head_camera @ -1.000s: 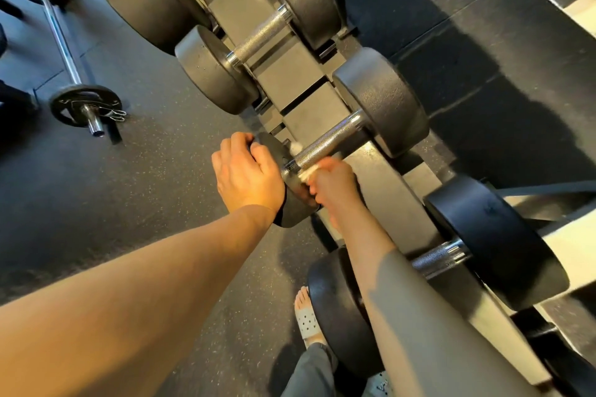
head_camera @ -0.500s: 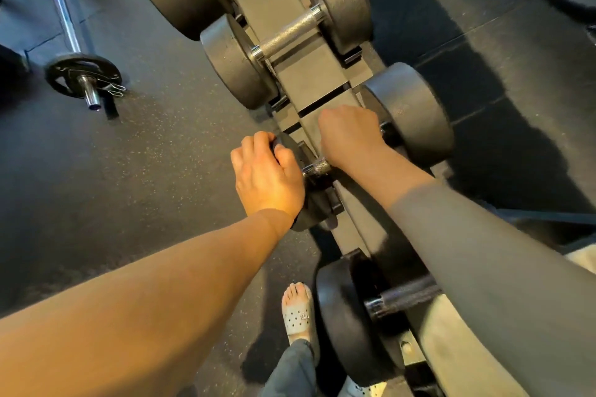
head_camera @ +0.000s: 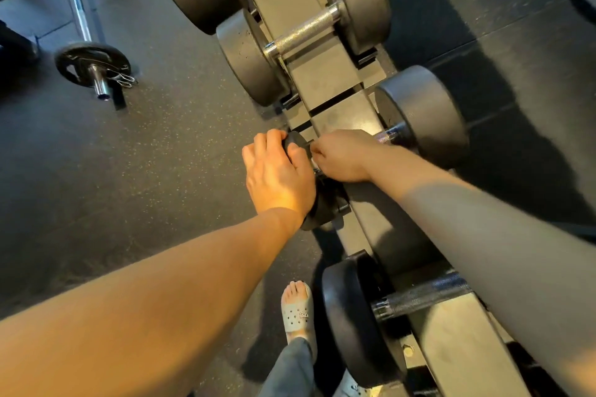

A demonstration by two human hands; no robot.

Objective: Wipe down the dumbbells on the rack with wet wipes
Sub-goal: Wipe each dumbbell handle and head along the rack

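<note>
1. Dumbbell [head_camera: 422,116] under work lies on the rack [head_camera: 322,74], between 2 neighbours. Its long axis runs across the rack rail, from the near head [head_camera: 325,206] at lower left to the far head at upper right.
2. Left hand [head_camera: 277,177]: on top of the near head, fingers curled over its rim, gripping it (a steadying hold, by my reading).
3. Right hand [head_camera: 342,155]: closed around the handle [head_camera: 385,138], hard up against the near head and just beside the left hand. The wet wipe is hidden inside this grip, so I cannot confirm it.
4. Key relation: only a short knurled stretch of handle shows, and it lies beyond the right hand, toward the far head. Judgement: any stroke along the bar goes up and to the right along that axis. The right hand is nearer to that stretch, while the left is placed to hold the near head.
5. Far head shows bare, no hand on it.
6. Surroundings: upper neighbour [head_camera: 303,30] and lower neighbour [head_camera: 351,316] sit parallel on the rack. A barbell [head_camera: 92,64] lies on the floor [head_camera: 161,155] to the left, and a sandalled foot [head_camera: 295,313] stands near the rack base.
</note>
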